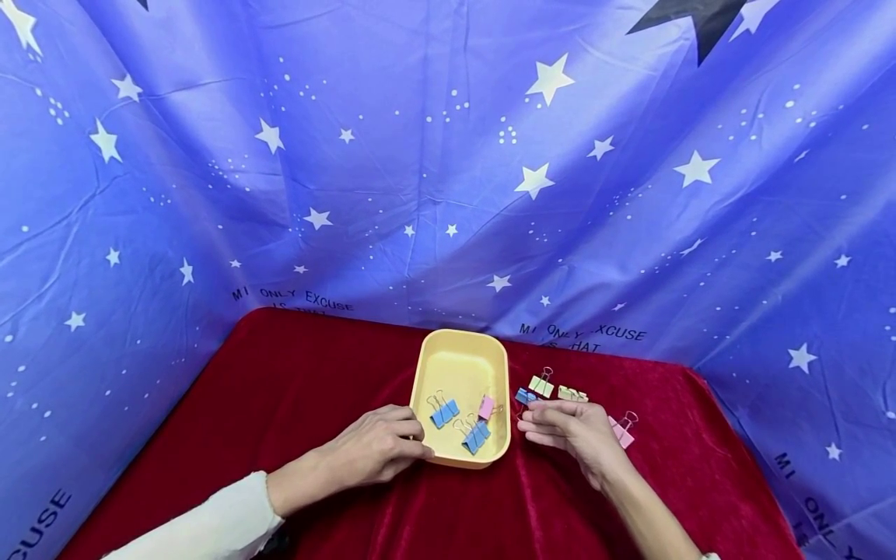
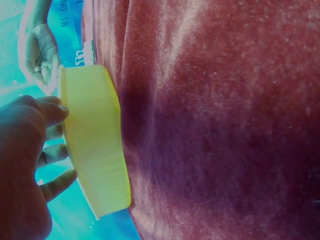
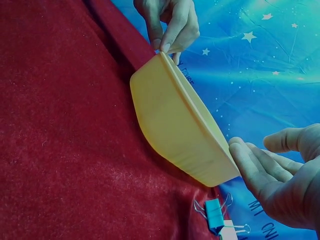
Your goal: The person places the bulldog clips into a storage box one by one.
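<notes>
A pale yellow plastic box [image 1: 458, 369] stands on the table, with two blue binder clips [image 1: 444, 414] and a pink binder clip [image 1: 485, 407] inside. My left hand [image 1: 374, 445] pinches the box's near left rim between thumb and fingers. Just right of the box, my right hand [image 1: 570, 435] hovers with its fingers loosely extended and nothing between them. In the right wrist view its fingertips [image 3: 237, 145] overlap the box rim. Close beyond these fingers lies another blue binder clip [image 1: 526, 395], partly hidden in the head view.
Two pale yellow binder clips [image 1: 541, 385] lie right of the box, and a pink binder clip [image 1: 623, 432] sits beyond the right hand, partly covered by it. Red velvet cloth [image 1: 308, 373] covers the table. A blue star-printed curtain [image 1: 420, 155] hangs behind and at both sides.
</notes>
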`<state>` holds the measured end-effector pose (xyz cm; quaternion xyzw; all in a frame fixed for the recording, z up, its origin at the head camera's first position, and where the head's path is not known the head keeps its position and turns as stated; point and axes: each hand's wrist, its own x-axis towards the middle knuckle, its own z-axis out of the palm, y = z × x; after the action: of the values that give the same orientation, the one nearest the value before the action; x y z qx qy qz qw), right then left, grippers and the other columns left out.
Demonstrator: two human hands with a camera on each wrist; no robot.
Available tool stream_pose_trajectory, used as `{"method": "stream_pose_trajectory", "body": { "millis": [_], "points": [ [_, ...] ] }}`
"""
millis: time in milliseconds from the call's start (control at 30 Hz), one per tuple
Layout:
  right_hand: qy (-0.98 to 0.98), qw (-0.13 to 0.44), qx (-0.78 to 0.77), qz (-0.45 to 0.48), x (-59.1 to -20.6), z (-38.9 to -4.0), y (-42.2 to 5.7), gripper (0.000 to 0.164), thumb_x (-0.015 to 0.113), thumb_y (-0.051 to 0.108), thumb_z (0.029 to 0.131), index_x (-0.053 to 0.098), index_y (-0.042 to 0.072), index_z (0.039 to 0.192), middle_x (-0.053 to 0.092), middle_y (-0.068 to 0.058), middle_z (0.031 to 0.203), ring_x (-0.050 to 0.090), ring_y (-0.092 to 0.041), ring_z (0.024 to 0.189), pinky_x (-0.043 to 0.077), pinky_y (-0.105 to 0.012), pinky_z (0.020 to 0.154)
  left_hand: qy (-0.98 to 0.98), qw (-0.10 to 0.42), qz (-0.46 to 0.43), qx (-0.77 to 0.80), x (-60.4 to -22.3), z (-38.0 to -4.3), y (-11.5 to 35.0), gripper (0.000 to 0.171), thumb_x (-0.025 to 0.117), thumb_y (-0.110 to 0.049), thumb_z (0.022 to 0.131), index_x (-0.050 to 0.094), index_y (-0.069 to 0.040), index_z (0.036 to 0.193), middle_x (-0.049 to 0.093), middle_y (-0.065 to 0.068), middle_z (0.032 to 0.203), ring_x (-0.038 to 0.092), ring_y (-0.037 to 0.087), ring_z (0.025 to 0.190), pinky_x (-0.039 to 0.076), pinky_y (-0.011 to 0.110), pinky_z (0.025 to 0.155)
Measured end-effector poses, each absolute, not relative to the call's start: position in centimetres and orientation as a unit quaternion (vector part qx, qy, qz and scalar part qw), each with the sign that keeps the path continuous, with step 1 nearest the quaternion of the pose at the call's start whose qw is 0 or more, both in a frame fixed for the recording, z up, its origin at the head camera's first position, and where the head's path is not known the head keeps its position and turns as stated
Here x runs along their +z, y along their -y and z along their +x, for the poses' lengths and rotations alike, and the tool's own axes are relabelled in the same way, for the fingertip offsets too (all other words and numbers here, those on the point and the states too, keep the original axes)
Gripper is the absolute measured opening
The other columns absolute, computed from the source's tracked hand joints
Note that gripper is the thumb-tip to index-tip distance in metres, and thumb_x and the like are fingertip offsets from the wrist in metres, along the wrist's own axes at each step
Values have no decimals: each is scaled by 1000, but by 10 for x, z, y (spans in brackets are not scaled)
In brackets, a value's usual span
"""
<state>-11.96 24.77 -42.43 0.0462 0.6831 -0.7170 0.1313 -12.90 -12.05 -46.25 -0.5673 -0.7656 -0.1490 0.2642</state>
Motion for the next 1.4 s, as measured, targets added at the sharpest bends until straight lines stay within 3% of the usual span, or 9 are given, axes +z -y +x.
{"method": "stream_pose_trajectory", "body": {
  "millis": [567, 767, 1400],
  "points": [
    [-684, 148, -714, 25, -426, -109, -263, 33, 62, 2, 111, 67, -18, 137, 87, -10, 114, 87, -21, 103, 69, -38, 96, 770, 262, -564, -144, -462, -134, 119, 25, 92, -10, 87, 88, -26, 105, 69, -12, 90, 66, 10, 92, 57, 26, 87],
    [-682, 149, -716, 22, -426, -107, -273, 26, 63, 1, 110, 75, -9, 131, 87, -7, 110, 87, -20, 102, 69, -37, 96, 772, 260, -561, -144, -462, -136, 118, 25, 93, -9, 86, 89, -26, 105, 70, -11, 91, 66, 11, 92, 57, 26, 88],
    [-694, 125, -708, 44, -428, -100, -297, 23, 61, -1, 111, 81, 3, 123, 88, -2, 108, 87, -19, 101, 69, -35, 93, 771, 264, -559, -150, -463, -140, 115, 26, 93, -7, 85, 88, -24, 104, 70, -10, 90, 66, 10, 92, 58, 27, 90]
  ]
}}
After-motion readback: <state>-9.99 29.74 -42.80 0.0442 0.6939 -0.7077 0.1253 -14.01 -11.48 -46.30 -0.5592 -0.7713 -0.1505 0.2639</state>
